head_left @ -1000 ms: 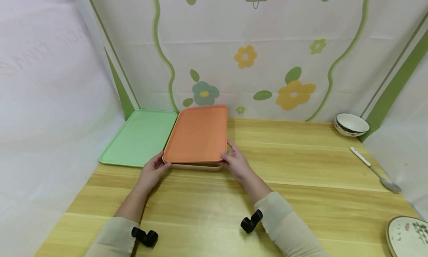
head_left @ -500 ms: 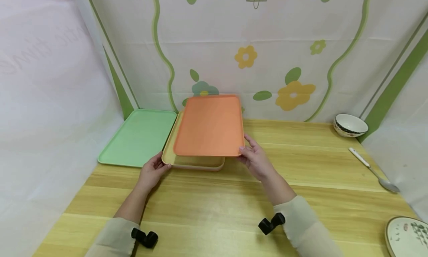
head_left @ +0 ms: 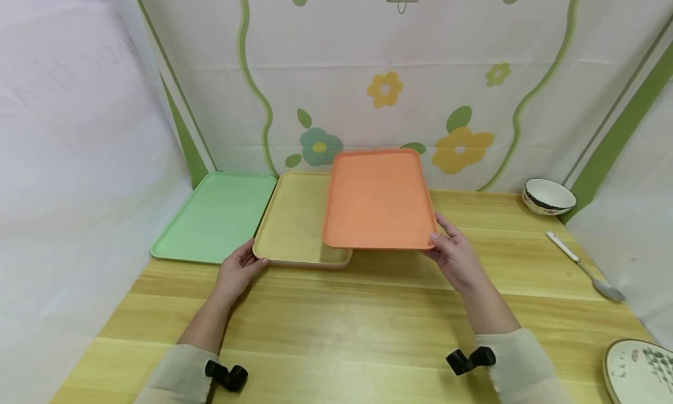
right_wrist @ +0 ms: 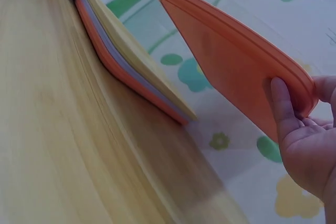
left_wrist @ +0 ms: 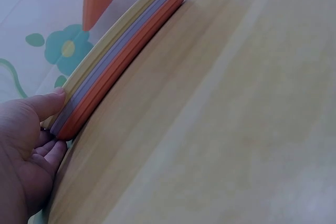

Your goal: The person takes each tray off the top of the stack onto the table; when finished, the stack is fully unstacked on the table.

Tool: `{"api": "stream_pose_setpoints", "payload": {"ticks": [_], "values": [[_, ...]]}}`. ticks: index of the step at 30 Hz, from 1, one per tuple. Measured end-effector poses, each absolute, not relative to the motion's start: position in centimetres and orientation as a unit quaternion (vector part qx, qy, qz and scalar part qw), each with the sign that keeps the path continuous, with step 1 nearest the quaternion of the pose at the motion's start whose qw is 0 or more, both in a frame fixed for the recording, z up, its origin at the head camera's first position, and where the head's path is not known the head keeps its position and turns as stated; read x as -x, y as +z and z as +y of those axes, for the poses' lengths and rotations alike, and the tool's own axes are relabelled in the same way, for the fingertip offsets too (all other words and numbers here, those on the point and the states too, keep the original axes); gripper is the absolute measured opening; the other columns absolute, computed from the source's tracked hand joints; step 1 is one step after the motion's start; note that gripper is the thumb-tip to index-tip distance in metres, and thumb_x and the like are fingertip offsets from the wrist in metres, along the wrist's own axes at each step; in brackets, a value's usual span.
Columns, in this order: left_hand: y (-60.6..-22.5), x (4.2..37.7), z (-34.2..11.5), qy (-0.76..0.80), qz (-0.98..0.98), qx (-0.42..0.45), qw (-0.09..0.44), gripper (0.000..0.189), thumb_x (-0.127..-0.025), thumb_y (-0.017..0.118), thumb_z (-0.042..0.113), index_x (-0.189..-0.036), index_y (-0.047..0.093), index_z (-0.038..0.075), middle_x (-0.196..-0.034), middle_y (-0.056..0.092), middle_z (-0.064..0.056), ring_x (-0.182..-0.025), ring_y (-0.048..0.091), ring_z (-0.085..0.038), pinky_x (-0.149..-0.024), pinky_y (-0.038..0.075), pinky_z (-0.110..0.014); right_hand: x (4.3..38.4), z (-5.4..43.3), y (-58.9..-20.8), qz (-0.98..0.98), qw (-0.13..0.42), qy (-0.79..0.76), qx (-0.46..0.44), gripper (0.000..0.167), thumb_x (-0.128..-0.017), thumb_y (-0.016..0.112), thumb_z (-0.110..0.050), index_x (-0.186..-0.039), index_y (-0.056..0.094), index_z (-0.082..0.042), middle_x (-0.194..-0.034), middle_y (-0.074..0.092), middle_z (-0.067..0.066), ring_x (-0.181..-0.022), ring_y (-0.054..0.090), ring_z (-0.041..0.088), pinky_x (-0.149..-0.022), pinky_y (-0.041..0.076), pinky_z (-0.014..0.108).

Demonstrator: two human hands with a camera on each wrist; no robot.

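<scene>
My right hand pinches the near right corner of an orange tray, thumb on one face and fingers on the other in the right wrist view. That tray is raised and slightly tilted, overlapping the right part of a yellow tray in the head view. The yellow tray tops a stack with a purple tray and another orange tray beneath it. My left hand grips the stack's near left corner, thumb at the yellow rim and fingers low at the bottom tray.
A light green tray lies left of the stack. At the right are a patterned bowl, a spoon with a white handle, and a patterned plate. A flowered cloth hangs behind the wooden table.
My right hand has lifted the orange tray off the stack and carried it to the right, uncovering the yellow tray. My left hand has stayed at the stack's corner.
</scene>
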State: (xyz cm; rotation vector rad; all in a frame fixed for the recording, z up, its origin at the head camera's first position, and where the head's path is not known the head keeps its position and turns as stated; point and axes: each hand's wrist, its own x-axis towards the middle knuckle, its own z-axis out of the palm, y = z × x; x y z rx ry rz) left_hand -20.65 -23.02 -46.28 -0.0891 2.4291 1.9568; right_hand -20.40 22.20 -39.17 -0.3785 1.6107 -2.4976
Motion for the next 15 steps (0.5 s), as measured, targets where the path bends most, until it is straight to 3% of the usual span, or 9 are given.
{"api": "stream_pose_setpoints", "payload": {"ticks": [3, 6, 9, 15], "values": [[-46.2, 20.6, -23.0, 0.627, 0.778, 0.031, 0.015, 0.072, -0.095, 0.064, 0.007, -0.154, 0.023, -0.001, -0.156, 0.031, -0.025, -0.145, 0.034, -0.032, -0.109, 0.039, -0.017, 20.0, 23.8, -39.9, 0.516, 0.067, -0.843, 0.14, 0.065, -0.103, 0.04, 0.0, -0.157, 0.002, 0.001, -0.102, 0.074, -0.001, -0.09, 0.071, 0.008, -0.084, 0.06, 0.022], [-46.1, 20.5, -22.9, 0.627, 0.779, 0.03, 0.022, 0.073, -0.095, 0.064, 0.007, -0.154, 0.022, -0.001, -0.157, 0.029, -0.025, -0.145, 0.032, -0.032, -0.111, 0.038, -0.02, 19.6, 25.3, -40.7, 0.499, 0.06, -0.851, 0.154, 0.059, -0.103, 0.038, 0.003, -0.157, 0.016, -0.005, -0.107, 0.074, 0.002, -0.092, 0.072, 0.01, -0.085, 0.06, 0.023], [-46.0, 20.6, -23.0, 0.626, 0.779, 0.031, 0.021, 0.073, -0.095, 0.064, 0.007, -0.154, 0.022, -0.002, -0.157, 0.029, -0.025, -0.146, 0.032, -0.032, -0.109, 0.038, -0.016, 19.4, 26.6, -41.4, 0.488, 0.057, -0.857, 0.157, 0.054, -0.103, 0.038, 0.004, -0.155, 0.03, -0.011, -0.108, 0.073, 0.004, -0.092, 0.071, 0.011, -0.085, 0.06, 0.023], [-45.9, 20.6, -23.0, 0.628, 0.777, 0.035, 0.019, 0.072, -0.095, 0.064, 0.008, -0.154, 0.023, -0.002, -0.157, 0.03, -0.025, -0.145, 0.033, -0.031, -0.104, 0.039, -0.008, 18.8, 28.4, -42.4, 0.494, 0.054, -0.858, 0.132, 0.051, -0.102, 0.04, 0.004, -0.148, 0.043, -0.016, -0.108, 0.072, 0.004, -0.093, 0.07, 0.011, -0.083, 0.06, 0.023]]}}
